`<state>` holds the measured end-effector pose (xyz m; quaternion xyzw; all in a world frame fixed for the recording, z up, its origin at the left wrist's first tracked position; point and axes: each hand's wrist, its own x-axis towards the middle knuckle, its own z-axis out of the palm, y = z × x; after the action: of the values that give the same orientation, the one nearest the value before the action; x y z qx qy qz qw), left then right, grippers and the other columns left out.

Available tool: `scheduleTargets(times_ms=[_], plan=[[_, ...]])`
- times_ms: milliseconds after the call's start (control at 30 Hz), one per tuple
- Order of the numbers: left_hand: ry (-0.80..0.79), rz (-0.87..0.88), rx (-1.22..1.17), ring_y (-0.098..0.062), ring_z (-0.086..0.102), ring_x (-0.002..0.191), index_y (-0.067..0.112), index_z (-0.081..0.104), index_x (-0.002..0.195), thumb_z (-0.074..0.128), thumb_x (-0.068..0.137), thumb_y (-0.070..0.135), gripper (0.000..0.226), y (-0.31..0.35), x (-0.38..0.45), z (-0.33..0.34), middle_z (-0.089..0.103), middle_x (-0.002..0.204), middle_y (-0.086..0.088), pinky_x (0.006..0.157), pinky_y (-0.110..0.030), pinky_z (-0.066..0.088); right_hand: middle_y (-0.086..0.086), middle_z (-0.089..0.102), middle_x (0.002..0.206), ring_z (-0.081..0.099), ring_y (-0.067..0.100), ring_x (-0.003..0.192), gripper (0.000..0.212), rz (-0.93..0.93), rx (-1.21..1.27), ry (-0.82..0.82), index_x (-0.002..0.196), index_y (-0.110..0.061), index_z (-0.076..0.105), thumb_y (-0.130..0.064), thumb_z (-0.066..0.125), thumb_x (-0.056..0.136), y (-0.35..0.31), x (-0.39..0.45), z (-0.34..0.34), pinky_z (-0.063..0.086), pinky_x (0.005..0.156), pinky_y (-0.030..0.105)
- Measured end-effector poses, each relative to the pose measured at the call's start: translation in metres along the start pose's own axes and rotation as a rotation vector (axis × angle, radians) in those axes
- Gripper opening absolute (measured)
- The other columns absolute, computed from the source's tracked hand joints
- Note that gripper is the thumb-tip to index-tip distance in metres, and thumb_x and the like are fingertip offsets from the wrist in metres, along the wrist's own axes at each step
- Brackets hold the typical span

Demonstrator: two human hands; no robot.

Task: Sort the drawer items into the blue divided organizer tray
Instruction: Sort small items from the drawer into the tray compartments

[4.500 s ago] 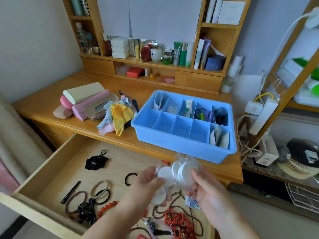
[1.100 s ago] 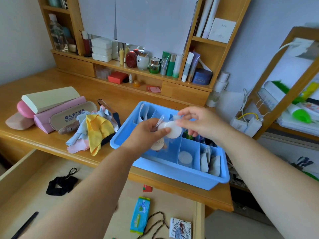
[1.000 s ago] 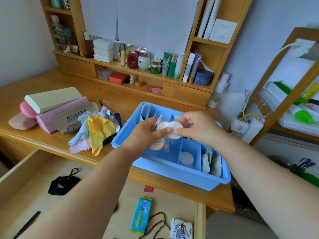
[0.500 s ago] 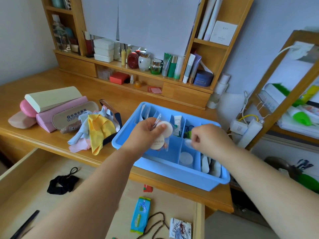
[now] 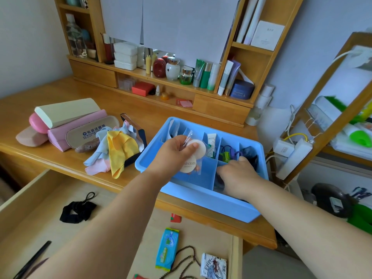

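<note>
From the head view, the left hand [image 5: 173, 152] pinches a clear packet of white round pads [image 5: 193, 156] above the blue tray [image 5: 201, 196] on the worktop [image 5: 60, 158]. The right hand [image 5: 237, 174] reaches into a front tray compartment; whether its grip holds anything cannot be told.

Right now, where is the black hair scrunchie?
In the head view, the black scrunchie lies on the left side of the open drawer, apart from the hands, below the pile of cloths on the desk.
</note>
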<state>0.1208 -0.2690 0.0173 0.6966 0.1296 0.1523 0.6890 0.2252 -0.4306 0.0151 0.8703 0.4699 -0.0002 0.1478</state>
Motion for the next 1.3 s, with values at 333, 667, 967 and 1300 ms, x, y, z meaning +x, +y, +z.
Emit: scheduleTargets(times_ms=[333, 667, 967, 1300], plan=[[0.001, 0.0, 0.016, -0.027, 0.072, 0.066, 0.013, 0.06, 0.103, 0.055, 0.095, 0.029, 0.019, -0.001, 0.001, 0.0, 0.069, 0.092, -0.007, 0.049, -0.029, 0.054, -0.009, 0.051, 0.076, 0.047, 0.02, 0.082, 0.012, 0.013, 0.149, -0.106, 0.082, -0.03, 0.051, -0.039, 0.057, 0.078, 0.007, -0.002, -0.002, 0.03, 0.082, 0.035], [0.005, -0.007, 0.028, -0.028, 0.072, 0.067, 0.012, 0.059, 0.106, 0.055, 0.096, 0.029, 0.021, -0.001, 0.001, 0.001, 0.069, 0.095, -0.009, 0.05, -0.031, 0.054, -0.008, 0.05, 0.067, 0.041, 0.018, 0.065, 0.013, 0.073, 0.021, -0.019, 0.069, -0.026, 0.051, -0.023, 0.06, 0.078, -0.002, 0.001, -0.001, 0.027, 0.078, 0.033], [-0.099, -0.034, -0.046, -0.028, 0.07, 0.063, 0.015, 0.061, 0.102, 0.054, 0.092, 0.007, 0.014, 0.0, 0.002, -0.003, 0.07, 0.086, -0.004, 0.048, -0.026, 0.05, -0.01, 0.072, 0.08, 0.065, 0.0, 0.069, 0.004, 0.238, 1.097, 0.272, 0.086, -0.028, 0.068, -0.031, 0.065, 0.086, 0.022, -0.015, -0.058, 0.052, 0.062, 0.019], [-0.21, 0.049, -0.133, -0.021, 0.066, 0.058, 0.023, 0.066, 0.098, 0.06, 0.093, 0.018, 0.01, 0.001, 0.001, -0.004, 0.072, 0.084, -0.003, 0.051, -0.026, 0.052, -0.002, 0.066, 0.076, 0.058, 0.007, 0.063, 0.018, 0.192, 1.55, 0.11, 0.093, -0.015, 0.065, -0.003, 0.071, 0.08, -0.003, -0.009, -0.057, 0.047, 0.059, 0.02]])
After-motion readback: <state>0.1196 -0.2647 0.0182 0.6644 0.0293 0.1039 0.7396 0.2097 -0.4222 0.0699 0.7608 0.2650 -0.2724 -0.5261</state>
